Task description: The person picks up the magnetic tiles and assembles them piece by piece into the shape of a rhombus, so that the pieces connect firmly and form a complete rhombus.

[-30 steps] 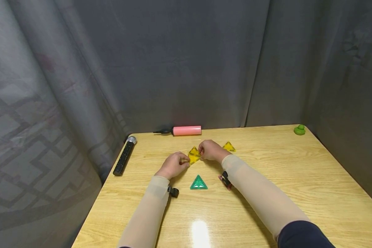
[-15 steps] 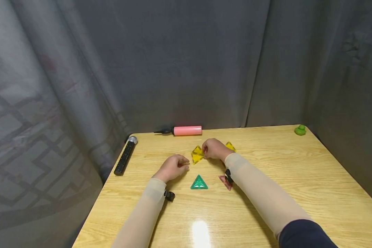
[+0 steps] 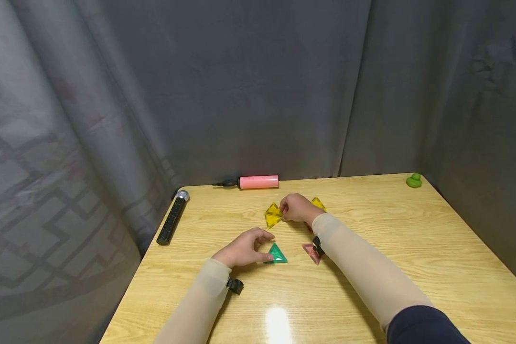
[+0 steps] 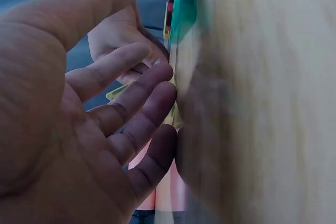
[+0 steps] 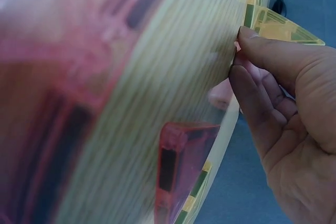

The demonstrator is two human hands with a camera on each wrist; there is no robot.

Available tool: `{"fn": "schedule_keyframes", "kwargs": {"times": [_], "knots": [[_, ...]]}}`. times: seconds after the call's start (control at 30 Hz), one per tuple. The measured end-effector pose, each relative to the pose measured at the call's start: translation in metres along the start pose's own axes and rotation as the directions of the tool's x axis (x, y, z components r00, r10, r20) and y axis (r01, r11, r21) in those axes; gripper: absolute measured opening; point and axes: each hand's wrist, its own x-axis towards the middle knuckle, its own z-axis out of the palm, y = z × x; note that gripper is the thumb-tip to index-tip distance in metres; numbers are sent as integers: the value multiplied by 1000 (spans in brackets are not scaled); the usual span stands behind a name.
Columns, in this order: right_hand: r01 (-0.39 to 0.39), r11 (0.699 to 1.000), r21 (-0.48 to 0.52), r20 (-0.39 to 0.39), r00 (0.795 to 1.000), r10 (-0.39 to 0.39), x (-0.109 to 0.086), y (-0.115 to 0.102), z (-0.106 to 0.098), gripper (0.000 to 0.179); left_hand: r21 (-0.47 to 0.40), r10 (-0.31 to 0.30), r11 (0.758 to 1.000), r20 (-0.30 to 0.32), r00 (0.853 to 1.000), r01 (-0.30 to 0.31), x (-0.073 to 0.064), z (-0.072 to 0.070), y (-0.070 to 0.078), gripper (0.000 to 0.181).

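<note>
Two yellow triangular magnetic tiles stand edge to edge near mid-table, a lower one [image 3: 272,220] and an upper one [image 3: 273,209], at least one tilted up. My right hand [image 3: 298,209] is at their right side, thumb and forefinger pinching a corner; the exact contact is partly hidden. My left hand [image 3: 246,248] reaches over a green triangular tile [image 3: 279,256], thumb at its left side, fingers spread and loosely bent. In the left wrist view the green tile [image 4: 184,3] lies beyond the thumb, and no grip on it shows.
A pink triangular tile [image 3: 311,253] lies under the right wrist. Another red tile [image 5: 176,166] is mostly hidden by the arm. A third yellow tile [image 3: 318,204] lies behind the right hand. Farther out are a microphone [image 3: 173,220], pink hand pump [image 3: 258,182] and green toy [image 3: 414,180].
My left hand has let go of the yellow tiles and moved down toward me to the green tile. The yellow tiles shifted slightly right, and the right hand stayed beside them.
</note>
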Motion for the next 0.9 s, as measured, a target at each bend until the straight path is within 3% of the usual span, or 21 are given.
{"fn": "schedule_keyframes", "kwargs": {"times": [0.43,0.9], "knots": [[2,1000,28,-7,1000,-2,-2,3,0,16,33,65,997,31,997,-66,-1,7,1,65],[-3,1000,23,-1,1000,4,0,4,2,17,109,39,993,27,999,-42,-2,9,8,66]]}}
